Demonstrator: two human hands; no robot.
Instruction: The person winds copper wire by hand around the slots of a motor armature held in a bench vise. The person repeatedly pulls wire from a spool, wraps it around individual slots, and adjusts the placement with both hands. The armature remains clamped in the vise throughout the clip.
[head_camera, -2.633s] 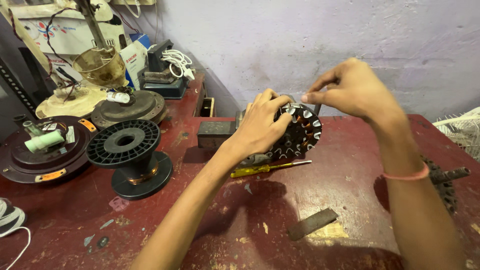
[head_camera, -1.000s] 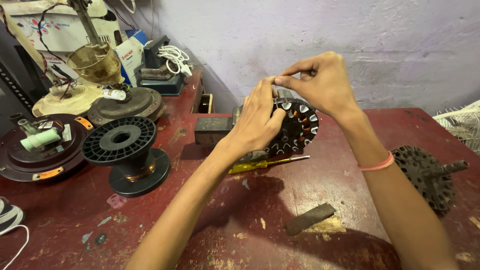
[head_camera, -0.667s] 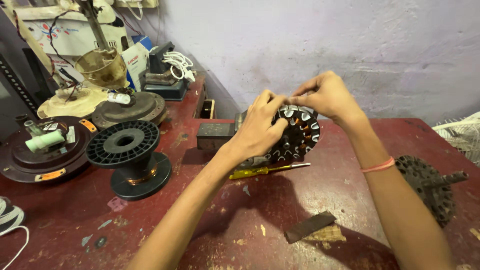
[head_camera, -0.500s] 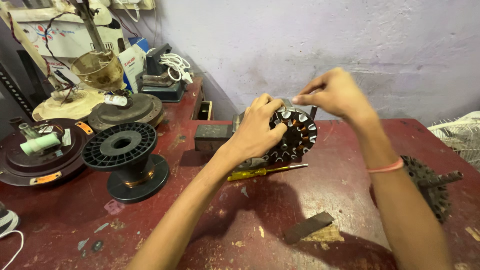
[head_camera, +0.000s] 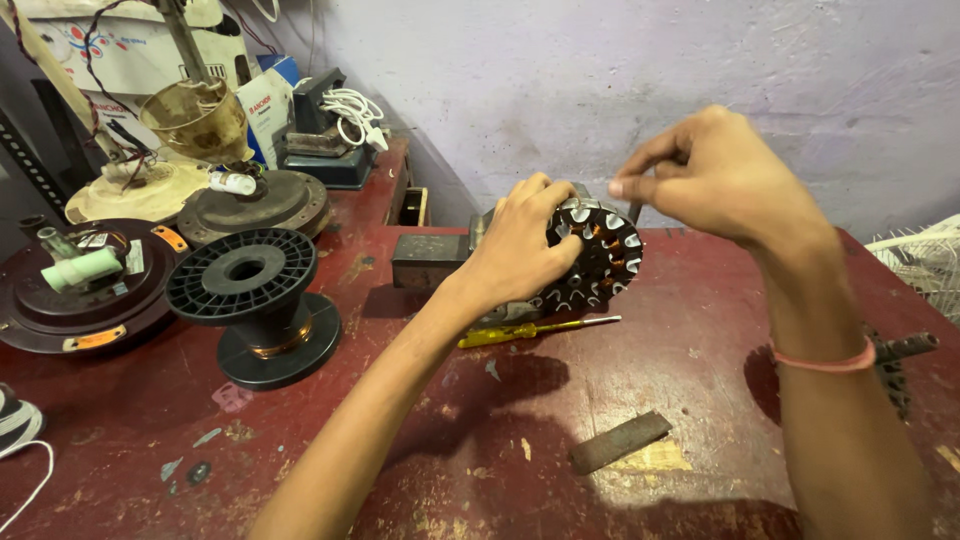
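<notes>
From the head view, I am gripping the stator (head_camera: 600, 255) with my left hand (head_camera: 520, 250), fingers curled over its rim, holding it upright on edge near the back of the table (head_camera: 700, 400). My right hand (head_camera: 715, 175) is hovering just above it, fingertips pinched narrow on something too thin to make out (wire, probably). If I am tugging too hard, the stator could tip out of my grip onto the screwdriver (head_camera: 535, 330) lying just below.
</notes>
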